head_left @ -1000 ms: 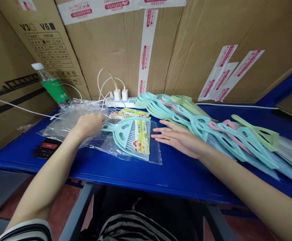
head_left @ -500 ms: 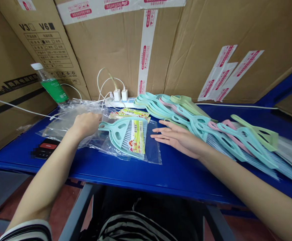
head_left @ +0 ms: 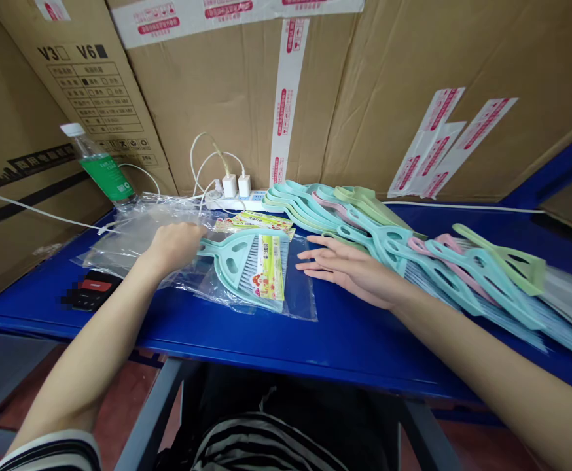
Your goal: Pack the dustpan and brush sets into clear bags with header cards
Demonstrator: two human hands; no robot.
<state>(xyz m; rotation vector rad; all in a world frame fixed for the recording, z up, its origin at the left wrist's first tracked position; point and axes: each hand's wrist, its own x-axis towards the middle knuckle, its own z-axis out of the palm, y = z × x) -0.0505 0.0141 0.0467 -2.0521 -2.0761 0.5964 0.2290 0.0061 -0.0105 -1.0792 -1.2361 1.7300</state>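
Table (head_left: 345,360) with dustpan (head_left: 237,256).
The pile (head_left: 387,237) lies beyond the right hand; the clear bag (head_left: 302,288) lies near the middle, the dustpan on or in it (the film hides which). The right hand (head_left: 347,267), fingers spread, grips nothing; the left hand (head_left: 175,245), well apart, is at the handle (head_left: 209,247), its grip hidden. A hard pull there could snag loose film and crease the label (head_left: 269,268).

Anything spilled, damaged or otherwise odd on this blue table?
Nothing spilled or visibly broken stands out; the turquoise dustpan looks intact. One oddity: blocky pixelation masks the left end of the phone-like device at the picture's left.
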